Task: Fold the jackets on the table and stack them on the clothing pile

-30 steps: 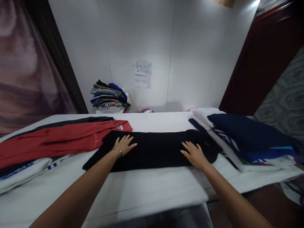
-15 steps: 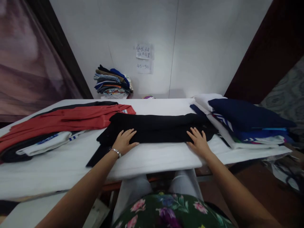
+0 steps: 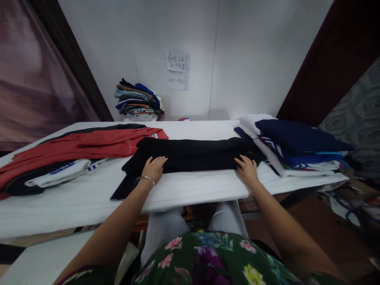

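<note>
Black garment [image 3: 196, 154] lay folded into long band across middle of white table [image 3: 89, 202], between red garment [image 3: 80, 146] and folded stack [image 3: 297, 152]. I saw left hand [image 3: 153, 168] and right hand [image 3: 247, 170] flat, fingers extended, pressing near edge, gripping nothing. Loose dark flap hung out lower left. My judgement: uneven press could skew fold; near layer might slide toward table edge.

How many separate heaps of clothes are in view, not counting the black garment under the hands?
3. One spread heap topped by the red garment on the table's left; one folded stack topped navy on its right; one small pile against the back wall. Further heaps may be hidden out of frame.
</note>
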A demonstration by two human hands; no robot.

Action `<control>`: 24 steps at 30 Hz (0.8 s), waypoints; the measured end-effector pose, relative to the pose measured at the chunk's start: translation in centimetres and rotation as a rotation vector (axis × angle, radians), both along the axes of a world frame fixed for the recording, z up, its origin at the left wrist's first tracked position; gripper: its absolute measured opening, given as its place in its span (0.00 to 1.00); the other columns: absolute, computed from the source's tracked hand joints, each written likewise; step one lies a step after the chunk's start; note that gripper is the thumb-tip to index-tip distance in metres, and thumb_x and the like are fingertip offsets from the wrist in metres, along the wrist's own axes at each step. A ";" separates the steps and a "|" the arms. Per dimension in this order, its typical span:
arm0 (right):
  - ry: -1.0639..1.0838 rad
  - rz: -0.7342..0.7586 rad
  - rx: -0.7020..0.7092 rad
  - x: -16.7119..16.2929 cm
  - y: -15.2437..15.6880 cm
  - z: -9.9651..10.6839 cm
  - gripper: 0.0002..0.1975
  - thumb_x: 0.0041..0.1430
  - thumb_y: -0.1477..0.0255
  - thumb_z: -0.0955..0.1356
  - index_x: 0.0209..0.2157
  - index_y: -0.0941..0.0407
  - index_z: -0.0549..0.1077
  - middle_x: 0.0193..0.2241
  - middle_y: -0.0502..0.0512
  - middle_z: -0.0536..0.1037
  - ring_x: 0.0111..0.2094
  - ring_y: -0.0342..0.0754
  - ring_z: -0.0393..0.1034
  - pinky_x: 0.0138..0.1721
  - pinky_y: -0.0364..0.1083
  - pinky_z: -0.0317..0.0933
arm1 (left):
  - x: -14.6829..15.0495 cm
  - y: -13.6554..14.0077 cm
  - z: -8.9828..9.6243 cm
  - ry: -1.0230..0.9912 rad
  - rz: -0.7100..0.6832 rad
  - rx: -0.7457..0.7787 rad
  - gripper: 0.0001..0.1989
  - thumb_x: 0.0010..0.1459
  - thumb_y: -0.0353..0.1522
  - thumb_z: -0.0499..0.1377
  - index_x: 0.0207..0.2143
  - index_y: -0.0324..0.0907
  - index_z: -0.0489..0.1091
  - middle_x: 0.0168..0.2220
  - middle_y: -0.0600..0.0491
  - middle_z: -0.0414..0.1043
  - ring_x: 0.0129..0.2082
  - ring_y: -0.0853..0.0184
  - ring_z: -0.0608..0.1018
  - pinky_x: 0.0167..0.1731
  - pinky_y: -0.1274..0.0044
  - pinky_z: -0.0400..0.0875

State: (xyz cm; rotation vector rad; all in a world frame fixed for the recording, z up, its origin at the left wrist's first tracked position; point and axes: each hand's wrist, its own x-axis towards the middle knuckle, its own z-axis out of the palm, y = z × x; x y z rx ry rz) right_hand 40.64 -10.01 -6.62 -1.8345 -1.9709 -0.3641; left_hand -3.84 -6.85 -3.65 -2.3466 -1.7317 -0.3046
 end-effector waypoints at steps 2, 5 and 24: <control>0.005 -0.013 0.026 -0.1 0.6 0.9 0.20 0.59 0.74 0.59 0.52 0.51 0.70 0.55 0.59 0.67 0.57 0.55 0.58 0.57 0.61 0.46 | 0.1 0.1 0.1 -0.007 0.032 0.037 0.26 0.56 0.25 0.44 0.56 0.45 0.63 0.58 0.52 0.64 0.59 0.67 0.64 0.61 0.68 0.44; -0.022 -0.018 0.027 -0.2 1.6 1.8 0.21 0.59 0.75 0.59 0.52 0.51 0.70 0.55 0.58 0.68 0.56 0.54 0.58 0.56 0.59 0.46 | 0.1 0.5 0.0 -0.001 0.076 0.065 0.27 0.56 0.24 0.43 0.57 0.43 0.63 0.58 0.52 0.64 0.59 0.65 0.64 0.61 0.66 0.44; -0.146 -0.011 -0.042 0.6 1.2 0.3 0.27 0.55 0.74 0.61 0.58 0.55 0.62 0.59 0.59 0.62 0.61 0.54 0.51 0.57 0.56 0.45 | -0.5 0.7 -0.4 -0.012 0.134 0.083 0.27 0.52 0.26 0.49 0.55 0.47 0.64 0.59 0.52 0.64 0.60 0.61 0.61 0.61 0.63 0.41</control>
